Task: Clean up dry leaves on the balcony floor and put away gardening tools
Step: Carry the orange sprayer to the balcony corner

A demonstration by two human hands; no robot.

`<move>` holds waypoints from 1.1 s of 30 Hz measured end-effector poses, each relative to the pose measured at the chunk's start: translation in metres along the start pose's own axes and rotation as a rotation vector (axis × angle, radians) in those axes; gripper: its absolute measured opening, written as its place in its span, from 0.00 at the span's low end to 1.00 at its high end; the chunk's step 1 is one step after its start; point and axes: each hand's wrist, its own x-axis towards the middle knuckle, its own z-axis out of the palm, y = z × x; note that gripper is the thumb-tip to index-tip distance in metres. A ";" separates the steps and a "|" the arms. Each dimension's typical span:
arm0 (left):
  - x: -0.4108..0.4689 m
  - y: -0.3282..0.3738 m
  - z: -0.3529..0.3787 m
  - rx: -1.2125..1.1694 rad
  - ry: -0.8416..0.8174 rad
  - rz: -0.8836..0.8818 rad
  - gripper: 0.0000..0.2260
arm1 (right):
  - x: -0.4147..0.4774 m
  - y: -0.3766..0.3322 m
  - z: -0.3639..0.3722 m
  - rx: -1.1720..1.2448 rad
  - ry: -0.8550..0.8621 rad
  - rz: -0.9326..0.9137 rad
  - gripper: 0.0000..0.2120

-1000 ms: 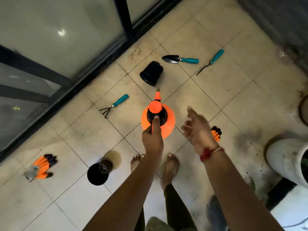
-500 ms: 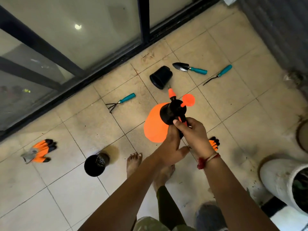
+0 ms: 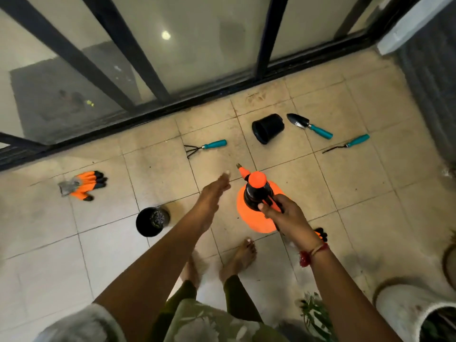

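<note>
Above the tiled balcony floor [image 3: 365, 183], a right hand [image 3: 283, 214] grips the orange sprayer [image 3: 256, 193] by its handle; the left hand [image 3: 214, 191] extends empty, fingers straight. Held single-handed, it could swing loose onto bare feet [image 3: 240, 259].

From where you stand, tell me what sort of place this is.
Most likely a home balcony used for potting: a tiled floor beside a dark-framed glass door, a trowel, hand rake and black pot lying on it, and an orange sprayer in the right hand.
</note>
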 end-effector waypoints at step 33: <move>-0.204 -0.208 -0.466 -0.774 0.628 0.345 0.07 | -0.127 -0.066 0.553 -0.816 -0.759 -0.270 0.10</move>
